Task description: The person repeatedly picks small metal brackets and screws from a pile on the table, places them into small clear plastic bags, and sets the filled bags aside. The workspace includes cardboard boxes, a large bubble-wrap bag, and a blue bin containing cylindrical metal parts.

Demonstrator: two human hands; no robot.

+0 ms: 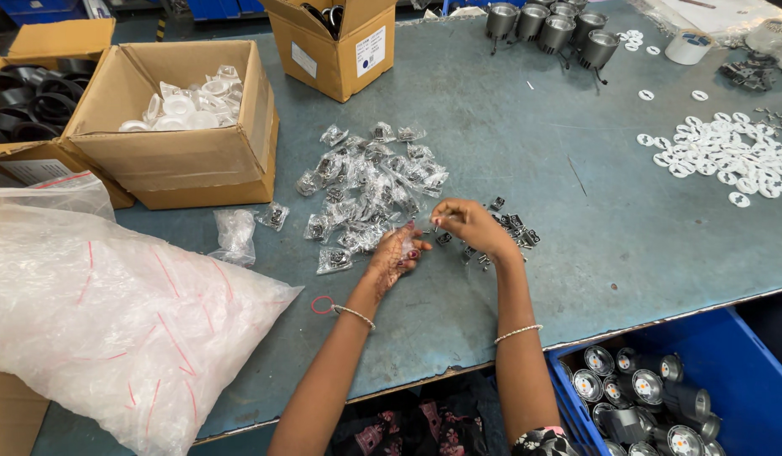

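1. Looking down on a grey-green workbench (576,211) from a head-worn camera, both bare forearms reaching forward from the near edge.
2. Holding a small clear plastic packet (406,239) in the left hand (397,256), fingers curled loosely around it, palm turned up, just above the bench near its middle.
3. Pinching with the right hand (468,223), thumb and forefinger closed on the packet's top edge or on something tiny there; too small to tell which.
4. Lying just beyond the hands, a heap of similar small packets (370,190) holding dark metal bits, spread toward the far left.
5. Sitting just right of the right hand, a small pile of loose dark metal clips (505,228).
6. Standing at far left, an open cardboard box of white plastic rings (184,105), with a box of black rings (28,101) beside it.
7. Bulging at near left, a large clear plastic sack (112,312).
8. Spreading at far right, a scatter of white discs (720,156); far beyond, a cluster of grey lamp housings (551,29).
9. Resting at near right, a blue crate (745,371) of finished lamps.
10. Risking, by judgement: spilling small parts off the near edge if the packet tears suddenly; mixing loose clips back into the unopened heap, both lying so close; losing a piece under the sack.
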